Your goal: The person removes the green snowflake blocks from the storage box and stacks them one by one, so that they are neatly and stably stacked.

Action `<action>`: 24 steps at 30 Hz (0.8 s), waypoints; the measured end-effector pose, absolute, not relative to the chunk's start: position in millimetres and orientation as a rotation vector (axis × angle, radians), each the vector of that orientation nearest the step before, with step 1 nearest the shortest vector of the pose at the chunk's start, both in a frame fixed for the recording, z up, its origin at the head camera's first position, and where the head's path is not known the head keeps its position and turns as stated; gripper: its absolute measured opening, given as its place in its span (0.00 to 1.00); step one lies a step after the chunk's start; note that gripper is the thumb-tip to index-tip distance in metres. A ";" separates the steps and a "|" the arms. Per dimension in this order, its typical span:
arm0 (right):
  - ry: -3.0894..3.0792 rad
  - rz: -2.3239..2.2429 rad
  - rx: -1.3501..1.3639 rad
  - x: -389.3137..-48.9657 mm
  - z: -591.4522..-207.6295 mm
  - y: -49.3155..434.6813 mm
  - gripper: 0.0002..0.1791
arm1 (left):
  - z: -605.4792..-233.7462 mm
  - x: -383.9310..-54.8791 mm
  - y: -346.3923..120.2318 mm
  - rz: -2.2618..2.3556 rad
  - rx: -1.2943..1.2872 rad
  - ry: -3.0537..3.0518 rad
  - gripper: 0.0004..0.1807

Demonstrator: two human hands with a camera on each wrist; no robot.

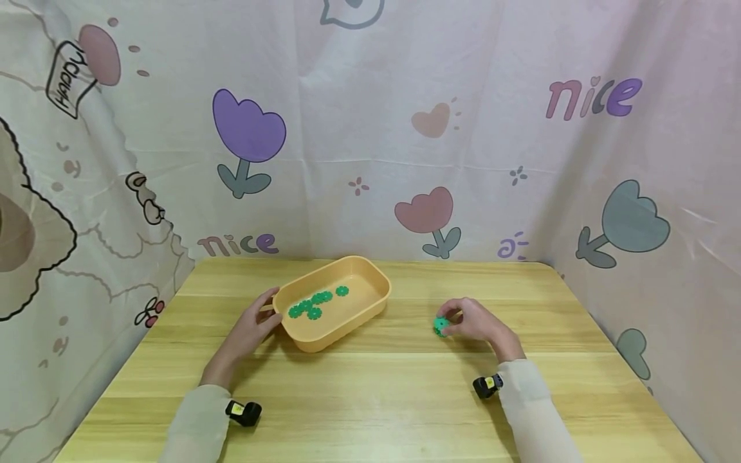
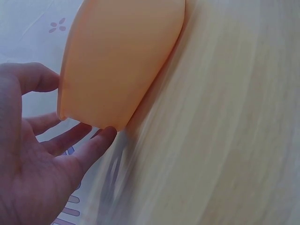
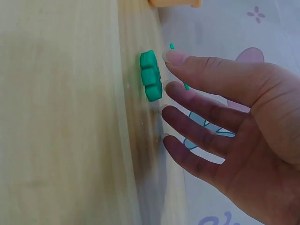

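A yellow plastic bin (image 1: 341, 325) sits on the left of the table, several green flower-shaped discs (image 1: 314, 313) lying inside it. My left hand (image 1: 256, 325) holds the bin's left end; in the left wrist view its thumb (image 2: 101, 146) is on the outer wall and the fingers are around the rim. Over on the right, my right hand (image 1: 471, 319) pinches one thin green flower-shaped disc (image 1: 442, 323) between thumb and forefinger. Close below it, a thicker green notched piece (image 3: 150, 76) stands on the table in the right wrist view.
The wooden table (image 1: 370, 405) reaches back to a patterned cloth (image 1: 347, 128) hanging behind and along both sides. A small black camera (image 1: 244, 413) is worn on the left wrist and another camera (image 1: 487, 386) on the right.
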State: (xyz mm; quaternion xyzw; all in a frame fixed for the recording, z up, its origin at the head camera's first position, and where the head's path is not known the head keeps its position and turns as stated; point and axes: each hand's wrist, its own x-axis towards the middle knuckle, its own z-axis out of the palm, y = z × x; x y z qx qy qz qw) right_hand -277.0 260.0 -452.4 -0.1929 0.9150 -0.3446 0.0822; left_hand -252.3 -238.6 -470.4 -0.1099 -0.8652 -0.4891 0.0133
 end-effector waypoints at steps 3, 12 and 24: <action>2.724 -1.017 -0.576 -277.1 -453.8 261.5 0.15 | -470.2 -252.6 -239.2 -1.525 -0.335 -2.697 0.35; 2.718 -1.003 -0.612 -278.1 -458.3 262.7 0.14 | -470.3 -253.1 -239.7 -1.532 -0.337 -2.696 0.35; 2.731 -0.992 -0.638 -279.3 -461.2 263.0 0.14 | -469.0 -252.2 -239.1 -1.531 -0.336 -2.695 0.35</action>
